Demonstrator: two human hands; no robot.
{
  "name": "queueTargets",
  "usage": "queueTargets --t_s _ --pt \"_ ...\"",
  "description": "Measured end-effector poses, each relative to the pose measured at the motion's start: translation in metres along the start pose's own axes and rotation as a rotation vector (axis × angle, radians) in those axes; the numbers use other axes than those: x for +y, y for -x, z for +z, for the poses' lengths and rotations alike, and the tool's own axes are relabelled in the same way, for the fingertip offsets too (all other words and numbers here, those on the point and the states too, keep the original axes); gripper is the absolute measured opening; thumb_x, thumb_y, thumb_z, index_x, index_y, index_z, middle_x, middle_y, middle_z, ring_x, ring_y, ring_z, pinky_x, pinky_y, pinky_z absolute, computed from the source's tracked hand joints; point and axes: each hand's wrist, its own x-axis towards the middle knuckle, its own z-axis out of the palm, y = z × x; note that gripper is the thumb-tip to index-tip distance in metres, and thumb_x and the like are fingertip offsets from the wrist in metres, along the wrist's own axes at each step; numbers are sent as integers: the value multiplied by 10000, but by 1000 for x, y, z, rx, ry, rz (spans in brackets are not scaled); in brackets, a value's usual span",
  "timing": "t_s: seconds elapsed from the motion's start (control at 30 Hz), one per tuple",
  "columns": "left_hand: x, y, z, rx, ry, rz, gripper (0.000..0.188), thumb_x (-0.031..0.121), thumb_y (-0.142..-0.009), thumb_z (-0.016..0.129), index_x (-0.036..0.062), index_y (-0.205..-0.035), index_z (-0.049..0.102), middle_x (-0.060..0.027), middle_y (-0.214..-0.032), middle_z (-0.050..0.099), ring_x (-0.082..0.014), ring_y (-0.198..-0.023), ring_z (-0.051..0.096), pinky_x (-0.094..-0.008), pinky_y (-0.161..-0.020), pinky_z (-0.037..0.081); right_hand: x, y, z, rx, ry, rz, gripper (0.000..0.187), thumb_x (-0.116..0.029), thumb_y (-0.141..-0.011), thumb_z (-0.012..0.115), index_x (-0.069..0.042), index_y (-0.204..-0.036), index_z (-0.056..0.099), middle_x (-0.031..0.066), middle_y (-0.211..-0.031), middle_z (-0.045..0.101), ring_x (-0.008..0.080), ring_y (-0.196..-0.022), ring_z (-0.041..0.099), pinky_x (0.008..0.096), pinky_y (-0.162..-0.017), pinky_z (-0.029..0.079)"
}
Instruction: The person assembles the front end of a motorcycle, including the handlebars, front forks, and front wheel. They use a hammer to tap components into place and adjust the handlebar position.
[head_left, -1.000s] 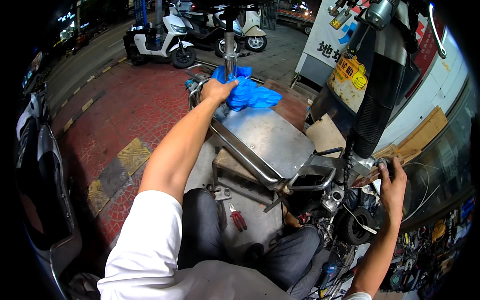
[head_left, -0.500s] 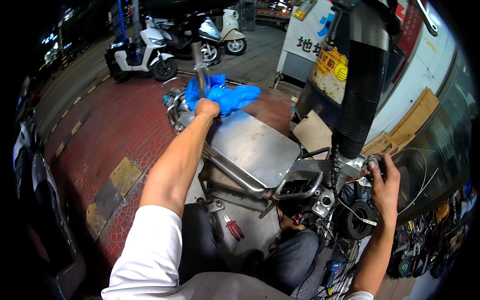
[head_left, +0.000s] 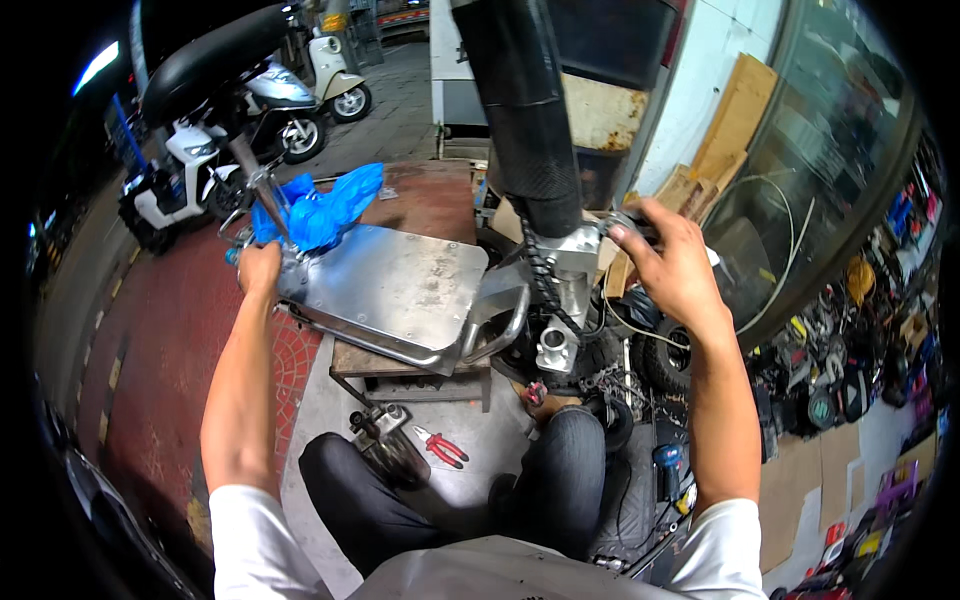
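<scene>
Smudged, silvery metal scooter deck (head_left: pixel 395 285)

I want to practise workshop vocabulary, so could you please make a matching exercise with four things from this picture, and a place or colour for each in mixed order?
1. pliers
2. plastic bag
3. seat
4. right hand

A. beside the lower end of the thick black tube
B. blue, beside the seat post
C. on the grey floor, between the knees
D. black, on top of the post

Pairs: 1-C, 2-B, 3-D, 4-A
</scene>
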Motion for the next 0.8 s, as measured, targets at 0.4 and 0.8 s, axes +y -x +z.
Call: queueTargets --t_s 0.4,0.8 --pt "231 211 -46 -664 863 587 625 428 -906 755 -28 -1301 591 -136 -1169 672 -191 -989 655 -335 -733 543 18 9 -16 -49 5 -44 264 -193 -955 697 16 -1113 670 222 -957 707 419 -929 678 457 -816 522" --pt "369 228 -45 -403 1074 797 349 240 -827 874 -15 -993 705 -78 -895 725 -167 -766 689 -327 -763 563 -2 -18 -32 -63 -52 -180 211 -100 -865 759 26 -1027 712 248 -935 716 440 -921 689 452 -792 548"
